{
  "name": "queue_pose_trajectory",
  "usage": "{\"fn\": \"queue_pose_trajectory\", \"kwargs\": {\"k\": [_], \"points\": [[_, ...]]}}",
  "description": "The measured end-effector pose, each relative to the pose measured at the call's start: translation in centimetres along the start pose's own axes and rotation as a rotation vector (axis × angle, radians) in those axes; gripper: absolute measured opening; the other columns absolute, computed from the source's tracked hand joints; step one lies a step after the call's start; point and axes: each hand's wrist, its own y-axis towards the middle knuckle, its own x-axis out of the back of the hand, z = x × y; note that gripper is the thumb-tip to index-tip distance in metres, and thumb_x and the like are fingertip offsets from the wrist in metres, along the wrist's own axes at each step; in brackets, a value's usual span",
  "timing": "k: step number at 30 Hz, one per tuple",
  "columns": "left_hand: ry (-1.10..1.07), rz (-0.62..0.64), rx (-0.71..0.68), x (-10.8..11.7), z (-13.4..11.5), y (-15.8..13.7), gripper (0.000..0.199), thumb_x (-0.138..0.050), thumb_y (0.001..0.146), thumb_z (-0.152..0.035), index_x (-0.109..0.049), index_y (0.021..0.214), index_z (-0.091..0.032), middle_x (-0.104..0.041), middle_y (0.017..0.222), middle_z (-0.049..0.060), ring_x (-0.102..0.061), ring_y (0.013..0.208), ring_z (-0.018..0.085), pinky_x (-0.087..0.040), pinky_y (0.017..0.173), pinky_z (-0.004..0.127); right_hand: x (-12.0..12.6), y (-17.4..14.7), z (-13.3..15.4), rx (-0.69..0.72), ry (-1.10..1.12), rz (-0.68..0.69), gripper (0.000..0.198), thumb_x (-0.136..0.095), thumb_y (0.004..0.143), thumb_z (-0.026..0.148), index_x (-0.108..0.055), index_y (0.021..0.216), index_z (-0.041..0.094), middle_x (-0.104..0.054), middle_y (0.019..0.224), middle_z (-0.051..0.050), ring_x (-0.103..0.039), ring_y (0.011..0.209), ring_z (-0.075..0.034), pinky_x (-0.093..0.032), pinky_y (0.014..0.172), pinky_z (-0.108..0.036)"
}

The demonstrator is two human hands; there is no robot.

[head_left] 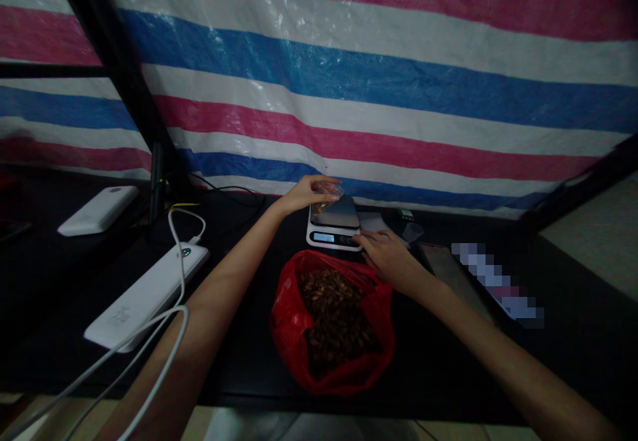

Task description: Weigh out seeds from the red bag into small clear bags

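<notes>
A small kitchen scale [335, 227] with a lit display stands on the dark table near the back. Over its steel platform, my left hand [305, 193] pinches a small clear bag [327, 194] with a few brown pieces inside. My right hand [386, 254] rests at the scale's front right corner, fingers touching its edge, holding nothing that I can see. In front of the scale an open red plastic bag [333, 321] is filled with brown nuts or seeds.
A white power bank [147, 295] with white cables lies at the left, another white device [98, 210] farther back left. A small clear cup [413, 231] and a dark phone [451, 275] lie right of the scale. A striped tarp [379, 82] hangs behind.
</notes>
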Motion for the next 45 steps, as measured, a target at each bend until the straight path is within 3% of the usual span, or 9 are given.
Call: {"fn": "queue_pose_trajectory", "kwargs": {"k": [7, 14, 17, 21, 24, 28, 33, 38, 45], "points": [[0.199, 0.036, 0.003, -0.4, 0.2, 0.2, 0.053, -0.075, 0.062, -0.034, -0.063, 0.109, -0.012, -0.069, 0.096, 0.011, -0.063, 0.087, 0.021, -0.046, 0.081, 0.033, 3.2, -1.1, 1.8, -0.075, 0.262, -0.15, 0.025, -0.043, 0.088, 0.02, -0.053, 0.111, 0.02, -0.062, 0.107, -0.007, -0.055, 0.099, -0.02, -0.039, 0.083, -0.035], [0.459, 0.198, -0.004, -3.2, 1.8, 1.2, 0.06, -0.074, 0.062, -0.042, -0.061, 0.113, -0.013, -0.064, 0.111, 0.013, -0.059, 0.101, 0.027, -0.042, 0.088, 0.036, 6.9, -3.1, 9.1, 0.33, 0.28, -0.138, 0.023, -0.04, 0.09, 0.016, -0.057, 0.104, 0.021, -0.065, 0.1, -0.004, -0.054, 0.09, -0.018, -0.04, 0.078, -0.033], [0.527, 0.206, -0.005, -4.0, 2.4, 1.3, 0.065, -0.073, 0.062, -0.046, -0.058, 0.117, -0.014, -0.061, 0.117, 0.014, -0.055, 0.108, 0.029, -0.039, 0.093, 0.039, 6.5, -3.5, 10.8, 0.36, 0.254, -0.155, 0.023, -0.039, 0.09, 0.015, -0.056, 0.106, 0.019, -0.063, 0.104, -0.005, -0.053, 0.093, -0.018, -0.041, 0.081, -0.033], [0.598, 0.136, -0.064, -3.8, 2.0, 0.9, 0.074, -0.071, 0.064, -0.047, -0.048, 0.127, -0.018, -0.054, 0.124, 0.013, -0.047, 0.115, 0.029, -0.035, 0.097, 0.041, 4.0, -3.0, 11.2, 0.239, 0.198, -0.079, 0.016, -0.052, 0.084, 0.015, -0.057, 0.099, 0.016, -0.062, 0.104, -0.007, -0.054, 0.096, -0.021, -0.044, 0.081, -0.033], [0.605, 0.017, -0.124, -2.7, 1.4, -0.1, 0.063, -0.06, 0.076, -0.049, -0.044, 0.129, -0.017, -0.05, 0.126, 0.013, -0.045, 0.116, 0.027, -0.034, 0.099, 0.04, 2.5, -2.5, 10.8, 0.2, 0.154, -0.03, 0.015, -0.055, 0.08, 0.013, -0.058, 0.095, 0.015, -0.062, 0.098, -0.007, -0.057, 0.09, -0.021, -0.047, 0.076, -0.032], [0.634, -0.155, -0.19, -1.1, 1.2, -3.1, 0.037, -0.043, 0.09, -0.039, -0.052, 0.118, -0.016, -0.055, 0.116, 0.01, -0.048, 0.111, 0.021, -0.035, 0.099, 0.036, 2.9, -2.2, 10.4, 0.235, 0.16, 0.058, 0.021, -0.05, 0.08, 0.004, -0.057, 0.096, 0.015, -0.062, 0.098, -0.006, -0.06, 0.086, -0.018, -0.048, 0.071, -0.03], [0.844, -0.433, -0.226, -0.1, 2.2, -7.5, 0.023, -0.041, 0.09, -0.024, -0.061, 0.099, -0.017, -0.049, 0.12, 0.01, -0.046, 0.11, 0.021, -0.037, 0.097, 0.039, 3.8, -2.0, 10.5, 0.218, 0.144, 0.053, 0.023, -0.049, 0.08, 0.004, -0.056, 0.098, 0.016, -0.062, 0.098, -0.006, -0.06, 0.084, -0.018, -0.048, 0.068, -0.03], [1.001, -0.409, -0.365, -0.4, 2.4, -8.4, 0.02, -0.046, 0.086, -0.018, -0.061, 0.097, -0.016, -0.049, 0.12, 0.012, -0.046, 0.109, 0.023, -0.043, 0.091, 0.039, 3.7, -1.9, 10.6, 0.163, 0.145, 0.02, 0.021, -0.059, 0.079, 0.019, -0.057, 0.1, 0.02, -0.063, 0.1, -0.005, -0.059, 0.091, -0.023, -0.046, 0.069, -0.034], [1.039, -0.357, -0.515, -1.0, 2.5, -8.5, 0.029, -0.045, 0.081, -0.009, -0.058, 0.106, -0.016, -0.05, 0.119, 0.013, -0.048, 0.109, 0.022, -0.047, 0.086, 0.036, 3.6, -1.6, 10.3, 0.197, 0.178, 0.036, 0.019, -0.062, 0.077, 0.019, -0.06, 0.096, 0.021, -0.065, 0.098, -0.003, -0.06, 0.088, -0.021, -0.045, 0.068, -0.032]]}}
